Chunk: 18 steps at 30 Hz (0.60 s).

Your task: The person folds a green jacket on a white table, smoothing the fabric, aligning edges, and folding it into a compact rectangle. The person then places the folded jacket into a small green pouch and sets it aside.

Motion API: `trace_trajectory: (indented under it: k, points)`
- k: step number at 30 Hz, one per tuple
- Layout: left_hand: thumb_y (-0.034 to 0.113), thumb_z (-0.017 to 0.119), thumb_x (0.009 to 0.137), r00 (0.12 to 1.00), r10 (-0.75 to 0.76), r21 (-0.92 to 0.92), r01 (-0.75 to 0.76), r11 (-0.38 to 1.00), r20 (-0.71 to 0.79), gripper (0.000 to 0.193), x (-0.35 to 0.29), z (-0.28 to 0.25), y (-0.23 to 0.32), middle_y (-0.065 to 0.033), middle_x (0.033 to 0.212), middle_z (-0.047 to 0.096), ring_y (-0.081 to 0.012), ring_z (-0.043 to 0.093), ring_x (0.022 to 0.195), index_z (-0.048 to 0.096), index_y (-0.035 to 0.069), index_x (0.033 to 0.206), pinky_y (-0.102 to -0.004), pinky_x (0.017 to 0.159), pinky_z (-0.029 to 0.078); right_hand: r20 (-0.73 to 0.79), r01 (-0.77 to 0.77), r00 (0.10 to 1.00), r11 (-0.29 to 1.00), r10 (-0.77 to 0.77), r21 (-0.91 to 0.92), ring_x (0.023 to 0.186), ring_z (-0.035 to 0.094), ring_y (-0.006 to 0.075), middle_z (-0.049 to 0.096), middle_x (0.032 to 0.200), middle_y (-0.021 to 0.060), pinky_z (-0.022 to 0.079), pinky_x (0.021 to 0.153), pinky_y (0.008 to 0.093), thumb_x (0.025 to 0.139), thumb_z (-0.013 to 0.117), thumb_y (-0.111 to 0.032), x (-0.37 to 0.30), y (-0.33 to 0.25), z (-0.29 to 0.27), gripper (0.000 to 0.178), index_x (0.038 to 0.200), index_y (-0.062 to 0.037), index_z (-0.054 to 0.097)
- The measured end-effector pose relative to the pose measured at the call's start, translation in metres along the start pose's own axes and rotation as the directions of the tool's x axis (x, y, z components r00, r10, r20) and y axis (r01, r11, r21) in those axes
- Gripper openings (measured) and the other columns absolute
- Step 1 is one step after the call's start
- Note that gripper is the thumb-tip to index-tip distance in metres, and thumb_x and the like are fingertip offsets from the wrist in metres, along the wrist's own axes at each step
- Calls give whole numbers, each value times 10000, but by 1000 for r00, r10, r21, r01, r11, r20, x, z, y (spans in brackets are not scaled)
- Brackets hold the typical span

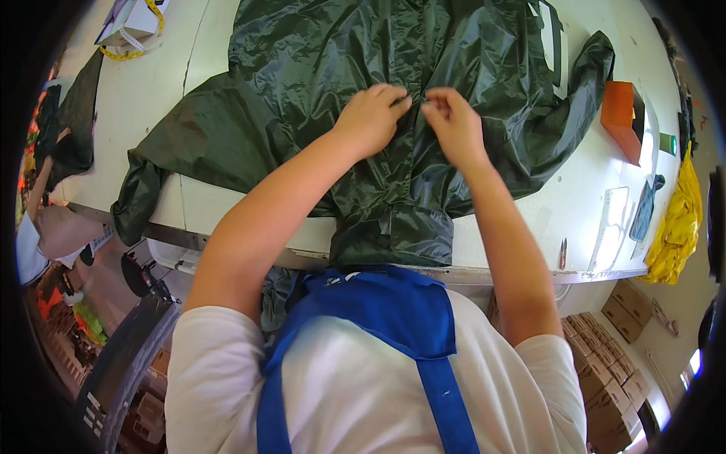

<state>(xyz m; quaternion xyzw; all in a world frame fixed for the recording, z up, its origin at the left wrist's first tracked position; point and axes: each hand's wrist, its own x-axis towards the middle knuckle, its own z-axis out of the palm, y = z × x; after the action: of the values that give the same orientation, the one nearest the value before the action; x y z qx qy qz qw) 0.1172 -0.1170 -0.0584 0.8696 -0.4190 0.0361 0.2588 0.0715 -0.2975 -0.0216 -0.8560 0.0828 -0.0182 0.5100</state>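
Observation:
A dark green, shiny rain jacket [318,98] lies spread on the table, its sleeves reaching out to both sides and its collar end [393,234] hanging at the near edge. Down its middle runs the front placket [412,144]. My left hand [372,119] has its fingers bent together and pinches the fabric at the placket's left side. Just across from it, my right hand [456,129] is curled, thumb and forefinger on the placket's right side. The fingertips are slightly blurred, and any fastener under them is hidden.
The white table [204,204] carries a box with a yellow tape measure [160,17] at far left. On the right are an orange box [622,121], a clear ruler [609,227], small snips [563,253] and yellow cloth [679,227]. Another person's arm [44,181] shows at far left.

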Motion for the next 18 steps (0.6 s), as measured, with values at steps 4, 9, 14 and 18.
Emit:
trace_trajectory:
  k: [4,9,14,18]
  points:
    - [138,677,722,992,-122,-404,125,906,34,314,-60,-35,62,-109,1033,578,-297,552,962,648,31,1016,-392,834,472,158,-70,984,995,81,-77,623,585,180,594,740,99,475,597,278,803,638,-36,-98,-17,-11,73,873,-18,626]
    - [86,628,762,978,-124,-300,170,939,167,346,-100,-18,97,-82,1034,571,-253,561,936,636,27,1103,-353,803,484,107,-21,994,997,29,-78,711,631,249,616,850,142,509,657,322,787,636,21,-153,-4,4,179,966,23,620]
    - [100,552,803,979,-55,-98,75,992,194,369,-102,-18,109,-64,1079,558,-228,548,953,610,11,1156,-342,804,480,75,-138,987,990,139,-21,695,625,217,618,849,132,507,659,306,794,634,9,-153,7,4,183,976,17,624]
    - [91,529,813,953,-79,-35,94,995,292,379,-98,-17,115,-70,1091,553,-236,544,964,601,24,1180,-344,816,478,120,-161,979,986,166,-47,744,617,239,613,890,132,503,693,330,782,661,-46,-154,11,5,240,1014,-1,617]
